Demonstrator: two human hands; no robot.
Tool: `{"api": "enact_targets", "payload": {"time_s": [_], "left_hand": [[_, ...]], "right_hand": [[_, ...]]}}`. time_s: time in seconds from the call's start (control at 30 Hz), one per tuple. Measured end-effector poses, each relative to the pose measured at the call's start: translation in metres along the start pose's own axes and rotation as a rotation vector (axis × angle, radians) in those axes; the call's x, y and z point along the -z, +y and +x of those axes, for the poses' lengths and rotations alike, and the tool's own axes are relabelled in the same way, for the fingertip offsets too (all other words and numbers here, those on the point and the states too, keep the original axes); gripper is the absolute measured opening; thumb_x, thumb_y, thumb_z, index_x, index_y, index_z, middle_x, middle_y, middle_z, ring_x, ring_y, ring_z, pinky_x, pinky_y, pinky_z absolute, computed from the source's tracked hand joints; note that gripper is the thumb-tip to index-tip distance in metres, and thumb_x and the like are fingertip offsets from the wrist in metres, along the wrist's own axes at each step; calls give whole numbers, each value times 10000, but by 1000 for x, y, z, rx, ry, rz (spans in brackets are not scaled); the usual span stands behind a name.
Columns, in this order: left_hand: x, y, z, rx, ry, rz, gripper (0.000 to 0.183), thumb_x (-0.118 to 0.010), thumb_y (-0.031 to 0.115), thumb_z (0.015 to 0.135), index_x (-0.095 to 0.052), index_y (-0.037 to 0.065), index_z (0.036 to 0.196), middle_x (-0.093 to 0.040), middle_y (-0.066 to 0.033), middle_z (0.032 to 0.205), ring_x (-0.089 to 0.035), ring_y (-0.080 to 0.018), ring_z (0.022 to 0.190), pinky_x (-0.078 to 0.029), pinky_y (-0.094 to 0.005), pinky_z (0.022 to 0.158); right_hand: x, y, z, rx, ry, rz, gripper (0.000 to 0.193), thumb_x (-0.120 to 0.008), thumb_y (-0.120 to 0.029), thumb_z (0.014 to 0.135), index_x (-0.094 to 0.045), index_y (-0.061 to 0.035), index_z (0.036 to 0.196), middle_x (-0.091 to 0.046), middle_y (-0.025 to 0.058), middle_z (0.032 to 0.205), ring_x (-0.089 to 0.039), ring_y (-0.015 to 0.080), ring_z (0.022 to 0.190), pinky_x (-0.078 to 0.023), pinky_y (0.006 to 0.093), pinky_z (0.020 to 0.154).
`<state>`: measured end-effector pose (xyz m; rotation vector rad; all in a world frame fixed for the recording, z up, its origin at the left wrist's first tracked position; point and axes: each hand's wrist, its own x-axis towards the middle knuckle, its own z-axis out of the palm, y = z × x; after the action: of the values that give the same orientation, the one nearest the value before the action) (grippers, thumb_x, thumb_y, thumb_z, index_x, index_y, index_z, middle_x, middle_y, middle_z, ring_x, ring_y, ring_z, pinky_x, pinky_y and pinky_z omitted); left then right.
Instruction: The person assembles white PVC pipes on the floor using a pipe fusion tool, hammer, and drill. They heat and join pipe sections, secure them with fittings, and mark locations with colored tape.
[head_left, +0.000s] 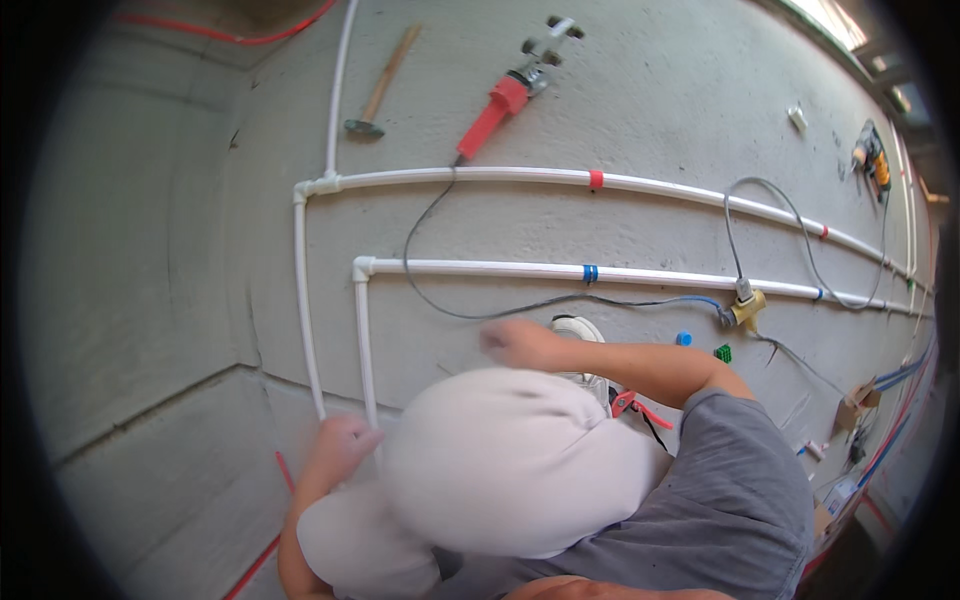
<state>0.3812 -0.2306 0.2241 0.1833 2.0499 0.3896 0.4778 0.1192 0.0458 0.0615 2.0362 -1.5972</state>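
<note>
My left hand [345,445], fingers curled, is closed at the lower end of the outer white pipe [309,335], beside the inner white pipe [365,340]. Both pipes run up to elbow fittings and then right along the floor. My right hand [522,343] is smeared by motion above my knee, below the grey cable; its fingers cannot be made out. Behind my right forearm shows a light shoe [578,328]. Red-handled pipe cutters [640,408] lie beside my leg.
A red pipe-welding tool [495,115] and a hammer [380,90] lie beyond the pipes. Its cable reaches a yellow connector [745,309]. A drill [873,165] lies far right. Blue [684,338] and green [723,353] small pieces lie right of my arm.
</note>
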Motion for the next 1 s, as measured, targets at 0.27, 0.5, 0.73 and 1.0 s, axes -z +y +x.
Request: {"api": "enact_targets", "payload": {"time_s": [0.27,0.5,0.73,1.0], "left_hand": [[43,127,-36,-242,-131,236,159,-730,157,918,-681,12,958,-640,-208,962,-623,-438,955,-505,-524,845],[88,192,76,-355,-166,656,157,-740,133,910,-639,15,929,-633,-202,987,-631,-434,985,-514,-530,869],[69,312,211,-841,-40,954,190,-751,93,905,-658,3,1045,-640,-198,1081,-616,-423,1042,-496,-514,905],[-17,345,250,-940,-259,1069,242,-761,133,933,-677,-2,1115,-660,-196,1120,-627,-406,1088,-508,-490,946]], "right_hand": [[84,70,-49,-100,556,11,167,-661,-156,984,-690,-24,1081,-728,197,1010,-695,404,963,-551,493,822],[36,99,-162,-229,696,-148,199,-670,-33,947,-654,-24,1145,-653,174,1073,-670,415,961,-551,496,796],[-59,112,-252,-787,727,-224,395,-703,-112,899,-603,-34,1273,-602,180,1305,-605,425,1207,-528,528,988],[-141,147,-286,-793,757,-432,412,-683,-78,867,-626,-66,1275,-619,157,1275,-619,368,1195,-534,473,1005]]}}
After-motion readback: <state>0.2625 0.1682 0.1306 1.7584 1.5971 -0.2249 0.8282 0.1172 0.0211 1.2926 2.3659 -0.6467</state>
